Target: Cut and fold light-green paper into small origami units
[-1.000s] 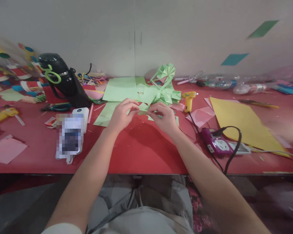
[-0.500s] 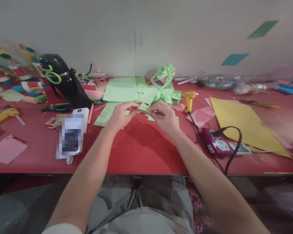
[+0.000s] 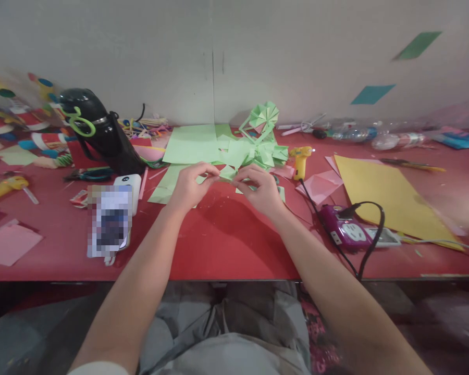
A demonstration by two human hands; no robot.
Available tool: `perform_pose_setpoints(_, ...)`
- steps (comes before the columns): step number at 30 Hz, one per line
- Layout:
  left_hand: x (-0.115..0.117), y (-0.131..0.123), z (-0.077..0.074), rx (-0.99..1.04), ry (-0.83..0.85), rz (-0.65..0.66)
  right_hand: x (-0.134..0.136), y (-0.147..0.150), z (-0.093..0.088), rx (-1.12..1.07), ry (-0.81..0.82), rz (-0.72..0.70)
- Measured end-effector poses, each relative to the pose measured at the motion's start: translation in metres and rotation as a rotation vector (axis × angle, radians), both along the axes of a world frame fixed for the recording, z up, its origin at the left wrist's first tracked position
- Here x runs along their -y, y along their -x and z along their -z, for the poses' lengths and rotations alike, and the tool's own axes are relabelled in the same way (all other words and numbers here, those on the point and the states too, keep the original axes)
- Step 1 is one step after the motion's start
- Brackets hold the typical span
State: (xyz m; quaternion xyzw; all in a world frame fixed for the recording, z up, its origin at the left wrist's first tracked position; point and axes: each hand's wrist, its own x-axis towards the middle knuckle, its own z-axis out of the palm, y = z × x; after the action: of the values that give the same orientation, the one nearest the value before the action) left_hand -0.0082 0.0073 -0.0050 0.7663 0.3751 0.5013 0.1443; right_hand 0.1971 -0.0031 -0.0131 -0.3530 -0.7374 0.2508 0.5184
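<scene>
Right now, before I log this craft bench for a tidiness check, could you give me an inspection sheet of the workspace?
Surface: red table, flecked with paper scraps.
Job's things: green paper piece held just above the table; green sheets and folded green shapes behind it.
Clutter: yellow glue gun, yellow sheet, pink paper, black bag, white power bank.
Grippers: left hand and right hand both pinch the green paper piece.
Cables: black cable loops from purple power strip to the table's front edge.
Surroundings: grey wall with two paper diamonds.
</scene>
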Motion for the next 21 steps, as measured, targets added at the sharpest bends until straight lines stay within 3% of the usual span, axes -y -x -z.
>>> perform_pose_setpoints(10,-0.0024,0.0027,0.0035,-0.071,0.009,-0.015,-0.0022,-0.0009,0.0041,0.025,-0.015,0.003)
perform_pose_setpoints(15,-0.0011,0.0011,0.0026,0.048,0.165,0.035,-0.0013,0.0015,0.0036,-0.028,-0.022,-0.007)
perform_pose_setpoints(21,-0.0038,0.0007,0.0048,0.148,0.230,0.017,-0.0014,0.0033,0.0025,-0.131,0.155,-0.021)
